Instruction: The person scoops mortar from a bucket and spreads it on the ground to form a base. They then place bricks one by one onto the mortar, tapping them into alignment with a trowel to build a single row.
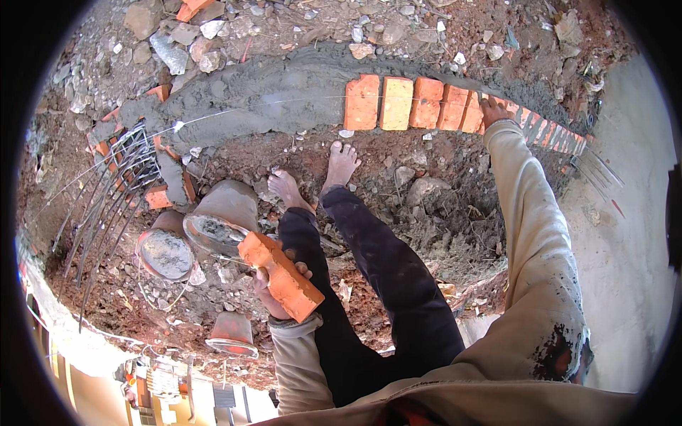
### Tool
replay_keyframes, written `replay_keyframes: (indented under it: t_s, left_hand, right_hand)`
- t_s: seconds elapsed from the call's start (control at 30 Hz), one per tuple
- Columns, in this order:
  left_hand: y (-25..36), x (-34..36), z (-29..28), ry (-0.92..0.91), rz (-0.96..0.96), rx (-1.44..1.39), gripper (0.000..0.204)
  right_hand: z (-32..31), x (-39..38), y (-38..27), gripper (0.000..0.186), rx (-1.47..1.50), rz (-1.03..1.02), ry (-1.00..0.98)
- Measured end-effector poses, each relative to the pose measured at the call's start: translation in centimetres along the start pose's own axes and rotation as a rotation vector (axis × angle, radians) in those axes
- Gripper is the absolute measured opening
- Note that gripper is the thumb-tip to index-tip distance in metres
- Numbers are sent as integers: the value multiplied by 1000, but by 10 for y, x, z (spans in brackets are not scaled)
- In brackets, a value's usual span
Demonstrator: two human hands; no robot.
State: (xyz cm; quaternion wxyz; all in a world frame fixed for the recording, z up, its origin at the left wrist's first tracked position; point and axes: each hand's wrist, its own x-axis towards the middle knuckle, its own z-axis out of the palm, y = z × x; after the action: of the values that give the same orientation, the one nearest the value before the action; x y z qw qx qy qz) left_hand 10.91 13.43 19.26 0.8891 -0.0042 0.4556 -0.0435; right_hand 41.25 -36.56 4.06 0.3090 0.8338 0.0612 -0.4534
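My left hand (268,292) grips an orange brick (278,273) in front of my left thigh, fingers wrapped round its sides. Farther off, my right arm stretches to the row of bricks, where my right hand (496,111) closes over a brick (472,112) in the row; part of its grip is hidden. Several bricks left of that hand, such as an orange one (361,103) and a paler one (396,104), stand side by side with gaps on wet grey mortar (270,99). A thin white string (227,111) runs along the mortar and over the bricks.
Steel rods (106,192) stick out at left beside broken bricks. Near my feet stand a large bucket (231,202) and a smaller one with grey mix (167,254); another bucket (232,332) lies nearer me. Rubble covers the far ground (298,28). A pale wall (618,234) rises at right.
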Motion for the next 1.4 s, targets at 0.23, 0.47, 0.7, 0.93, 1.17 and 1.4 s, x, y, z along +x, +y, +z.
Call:
replay_keyframes:
  t_s: [0.23, 0.47, 0.7, 0.93, 1.17, 1.4]
  left_hand:
    - [-18, 11, -28, 281, 25, 122, 49]
    - [-25, 21, -60, 427, 15, 156, 41]
    - [-9, 45, -52, 321, 8, 66, 46]
    - [26, 44, -72, 265, -31, 116, 48]
    - [74, 23, -96, 358, 0, 179, 50]
    - [102, 17, -108, 382, 5, 141, 50]
  right_hand:
    - [-92, -33, -112, 49, 370, -290, 95]
    - [-152, -10, -276, 37, 324, -463, 149]
    - [-151, -51, -321, 44, 403, -502, 141]
    - [-163, -54, -318, 50, 337, -527, 145]
    - [-167, -59, -284, 41, 466, 11, -31]
    - [-200, -83, -355, 30, 403, -158, -15]
